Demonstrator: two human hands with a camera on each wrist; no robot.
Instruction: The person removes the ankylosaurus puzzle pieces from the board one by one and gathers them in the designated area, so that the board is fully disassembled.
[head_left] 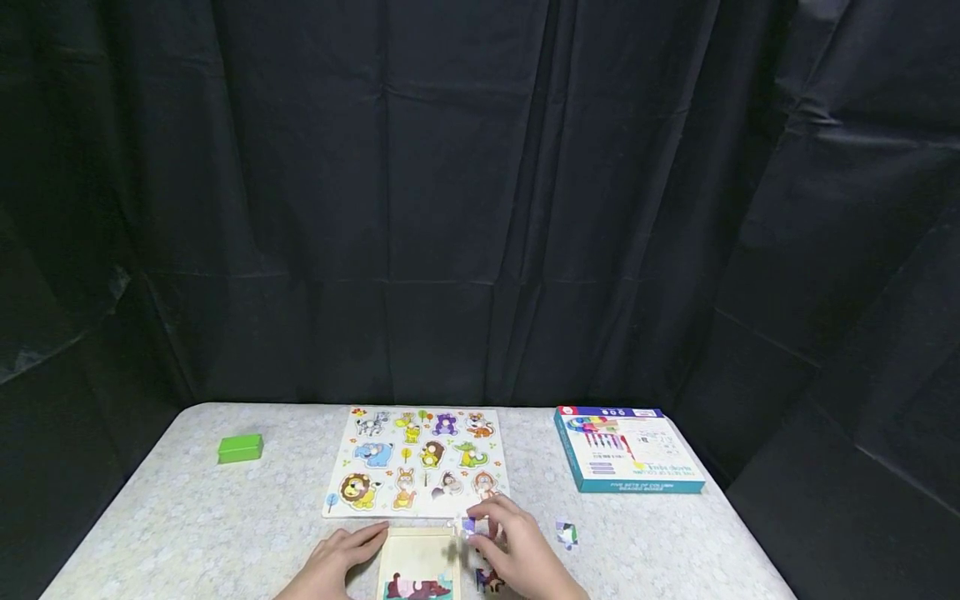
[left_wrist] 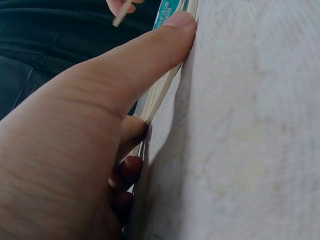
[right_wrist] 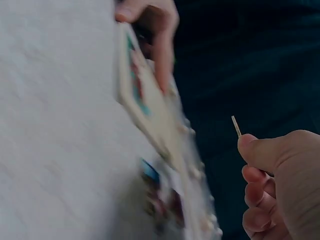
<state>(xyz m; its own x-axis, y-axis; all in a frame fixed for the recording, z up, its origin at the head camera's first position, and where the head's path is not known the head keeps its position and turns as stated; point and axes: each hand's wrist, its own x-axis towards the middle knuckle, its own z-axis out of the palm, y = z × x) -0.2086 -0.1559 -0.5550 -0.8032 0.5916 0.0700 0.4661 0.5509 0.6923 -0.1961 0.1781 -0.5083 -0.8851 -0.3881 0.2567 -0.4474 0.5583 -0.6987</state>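
A small wooden puzzle tray (head_left: 420, 553) lies at the front of the table, with brown and teal pieces (head_left: 417, 588) fitted in its near part. My left hand (head_left: 339, 557) rests along the tray's left side, fingers extended against its edge and top left corner. Between thumb and fingertips, my right hand (head_left: 517, 546) pinches a puzzle piece (head_left: 468, 526) with purple on it, held above the tray's upper right corner. The right wrist view shows this piece (right_wrist: 236, 126) edge-on, as a thin wooden strip. A dark brown loose piece (head_left: 491, 581) lies right of the tray, partly under the right hand.
Another loose puzzle piece (head_left: 567, 535) lies to the right of my right hand. Behind the tray is a large animal puzzle board (head_left: 408, 483). A flat teal-edged box (head_left: 637, 454) stands at the back right, a green block (head_left: 240, 448) at the left. Black curtains surround the table.
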